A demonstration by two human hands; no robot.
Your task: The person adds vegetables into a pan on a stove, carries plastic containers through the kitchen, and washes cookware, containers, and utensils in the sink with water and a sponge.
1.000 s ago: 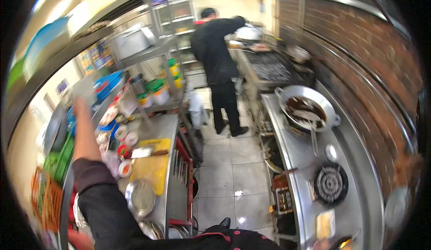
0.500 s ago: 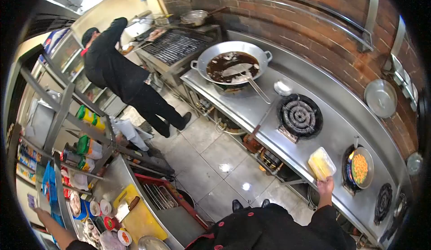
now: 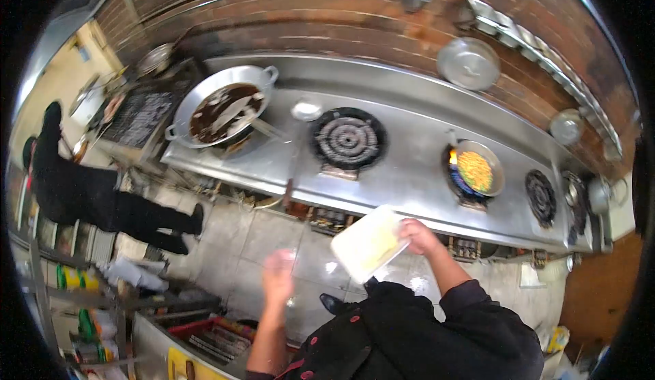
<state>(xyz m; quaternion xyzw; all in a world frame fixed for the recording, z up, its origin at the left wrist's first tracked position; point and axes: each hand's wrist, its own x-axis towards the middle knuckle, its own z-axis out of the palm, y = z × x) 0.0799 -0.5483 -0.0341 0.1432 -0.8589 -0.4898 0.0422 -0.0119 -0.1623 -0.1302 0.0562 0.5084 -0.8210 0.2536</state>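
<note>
My right hand (image 3: 421, 237) grips the edge of a white rectangular container (image 3: 361, 243) with pale yellow contents, held in front of the stove counter. My left hand (image 3: 278, 278) is raised left of the container, apart from it. That hand is blurred, and its fingers cannot be made out clearly. Beyond the container, a pan (image 3: 501, 168) holding orange and green diced food (image 3: 474, 170) sits over a lit burner. An unlit black burner (image 3: 348, 138) lies to the left of the pan.
A large wok (image 3: 187, 104) with dark oil and a strainer stands at the counter's left. A person (image 3: 75, 185) in black is by the grill (image 3: 140, 117) at far left. A yellow cutting board (image 3: 179, 362) lies at the lower left. Pots hang on the brick wall (image 3: 382, 25).
The view has swung right toward the stove. The container has been lifted off the counter in my right hand. My left hand has come from the shelf side toward the container.
</note>
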